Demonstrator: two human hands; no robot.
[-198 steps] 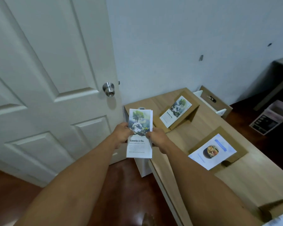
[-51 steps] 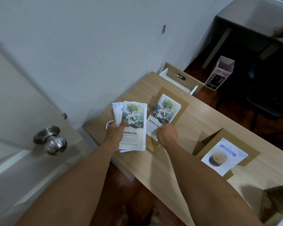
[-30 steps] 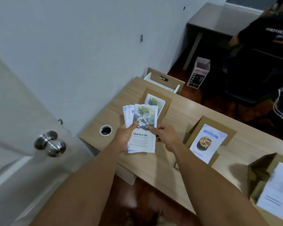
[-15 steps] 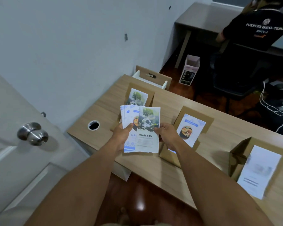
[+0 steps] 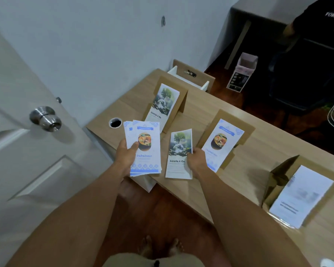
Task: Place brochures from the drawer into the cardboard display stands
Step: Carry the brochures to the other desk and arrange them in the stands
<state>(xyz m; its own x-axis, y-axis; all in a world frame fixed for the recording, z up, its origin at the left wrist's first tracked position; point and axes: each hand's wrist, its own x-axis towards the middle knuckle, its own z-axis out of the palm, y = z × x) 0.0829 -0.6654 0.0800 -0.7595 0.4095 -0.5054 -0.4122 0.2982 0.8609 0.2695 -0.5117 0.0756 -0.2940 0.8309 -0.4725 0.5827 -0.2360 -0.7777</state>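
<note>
Left hand [image 5: 126, 154] grips a fanned stack of blue-bordered food brochures [image 5: 144, 149], thumb pressed across the top sheet, other fingers hidden beneath. Right hand [image 5: 196, 159] pinches a single tree brochure [image 5: 178, 151] by its right edge, held above the desk [image 5: 239, 170] between the two hands. At 12 o'clock from the stack, the far cardboard stand [image 5: 178, 99] carries a matching tree brochure. At 3 o'clock from the right hand, the middle stand [image 5: 245, 130] carries a food brochure. At 4 o'clock, the near stand [image 5: 280, 178] holds a blurred white sheet. Open drawer [image 5: 189, 78] sits beyond the desk's far end at 12 o'clock. Door knob [image 5: 45, 118] at 9 o'clock.
</note>
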